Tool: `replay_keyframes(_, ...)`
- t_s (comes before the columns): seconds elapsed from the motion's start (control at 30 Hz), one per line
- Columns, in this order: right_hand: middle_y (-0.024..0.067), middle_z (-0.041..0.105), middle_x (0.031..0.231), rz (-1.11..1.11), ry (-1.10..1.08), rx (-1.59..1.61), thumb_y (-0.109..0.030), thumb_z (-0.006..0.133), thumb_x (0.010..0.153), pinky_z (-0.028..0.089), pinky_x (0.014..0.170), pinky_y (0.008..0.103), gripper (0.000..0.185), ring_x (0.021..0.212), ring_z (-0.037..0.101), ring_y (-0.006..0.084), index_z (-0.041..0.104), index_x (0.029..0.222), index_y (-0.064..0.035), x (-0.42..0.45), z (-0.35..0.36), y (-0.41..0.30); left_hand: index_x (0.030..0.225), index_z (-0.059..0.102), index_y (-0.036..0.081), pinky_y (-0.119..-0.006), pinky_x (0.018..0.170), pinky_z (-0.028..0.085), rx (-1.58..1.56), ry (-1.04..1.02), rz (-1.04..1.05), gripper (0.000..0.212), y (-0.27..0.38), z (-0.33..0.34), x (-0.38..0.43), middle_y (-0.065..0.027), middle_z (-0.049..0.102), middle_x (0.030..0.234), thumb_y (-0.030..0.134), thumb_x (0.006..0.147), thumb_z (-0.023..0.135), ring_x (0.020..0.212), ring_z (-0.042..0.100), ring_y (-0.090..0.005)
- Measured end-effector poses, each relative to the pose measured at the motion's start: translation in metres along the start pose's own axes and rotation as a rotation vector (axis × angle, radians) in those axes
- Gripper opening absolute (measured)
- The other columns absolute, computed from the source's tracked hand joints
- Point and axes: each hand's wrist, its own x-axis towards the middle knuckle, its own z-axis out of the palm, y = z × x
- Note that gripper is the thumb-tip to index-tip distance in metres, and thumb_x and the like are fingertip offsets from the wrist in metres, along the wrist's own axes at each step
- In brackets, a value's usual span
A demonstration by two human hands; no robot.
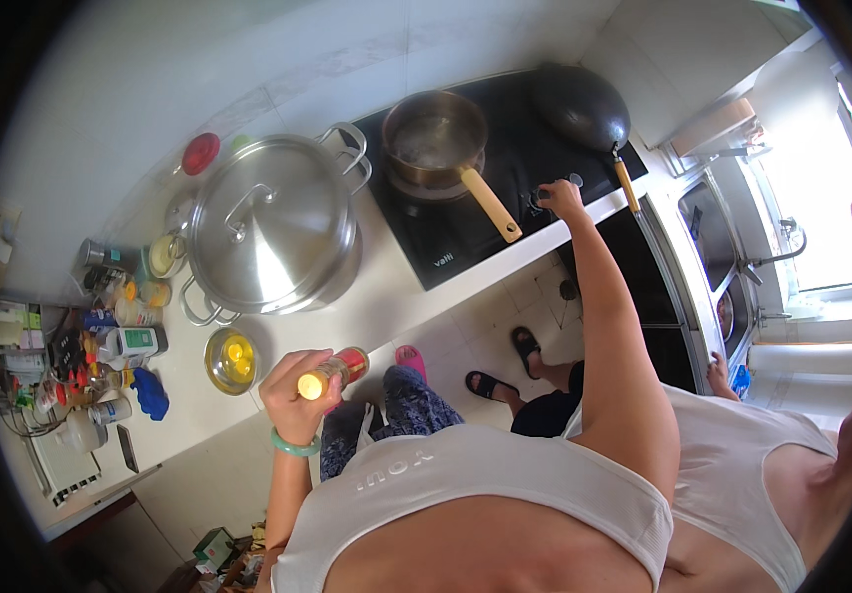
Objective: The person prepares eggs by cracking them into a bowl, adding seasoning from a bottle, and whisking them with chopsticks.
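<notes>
My left hand [296, 396] is wrapped around a small seasoning bottle [335, 372] with a yellow cap and a red label, held before my chest. Beyond it, on the counter, a metal bowl [220, 359] contains raw eggs with visible yolks [238, 354]. My right hand [563, 199] reaches to the front of the black cooktop [415, 248], its fingers pinching a control knob [543, 196]. On the near burner sits a saucepan [437, 137], its pale wooden handle [491, 204] pointing towards me. What it contains is unclear.
A large lidded steel stockpot [274, 222] stands left of the cooktop. At its right rear rests a dark wok [582, 107]. Seasoning jars [137, 311] and a blue cloth [149, 393] crowd the left counter. Another person [737, 445] stands close on my right, near the sink [708, 222].
</notes>
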Motion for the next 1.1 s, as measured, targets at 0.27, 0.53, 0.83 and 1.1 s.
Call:
replay_keyframes(0.27,0.0065,0.064,0.077,0.032,0.579,0.901,-0.025,0.063,0.080,0.045,0.062,0.0226,0.024,0.068,0.058,0.0109,0.066,0.089,-0.0025,-0.079,-0.130,-0.175,0.085,0.066,0.002,-0.028,0.064,0.047,-0.121,-0.135,0.030,0.025,-0.017,-0.052,0.000,-0.0109,0.062,0.079,0.012,0.062,0.072,0.070,0.060,-0.0215)
replay_keyframes(0.53,0.0108,0.060,0.103,-0.782,-0.584,1.099,-0.019,0.077,0.063,0.045,0.081,0.0291,0.054,0.089,0.058,0.0160,0.056,0.108,0.0015,-0.226,-0.066,-0.473,0.088,0.067,0.001,-0.027,0.071,0.046,-0.518,-0.302,0.181,0.028,-0.034,-0.147,0.026,-0.0080,0.063,0.086,0.017,0.065,0.071,0.079,0.058,-0.0170)
replay_keyframes(0.83,0.0040,0.058,0.079,-0.403,-0.829,1.228,-0.013,0.070,0.071,0.046,0.064,0.0261,0.036,0.070,0.055,0.0098,0.056,0.100,0.0008,-0.267,-0.002,-0.566,0.110,0.061,0.005,-0.021,0.071,0.046,-0.369,-0.468,0.067,0.043,-0.087,-0.249,0.019,-0.0029,0.055,0.093,0.008,0.069,0.072,0.081,0.054,-0.0091)
replay_keyframes(1.1,0.0128,0.053,0.066,-0.364,-1.361,1.866,-0.014,0.065,0.061,0.043,0.047,0.0305,0.042,0.053,0.052,0.0185,0.048,0.095,0.0055,-0.291,0.027,-0.584,0.104,0.064,0.007,-0.021,0.056,0.053,-0.222,-0.691,0.503,0.040,-0.077,-0.282,0.041,-0.0040,0.058,0.081,-0.005,0.066,0.058,0.069,0.057,-0.0103)
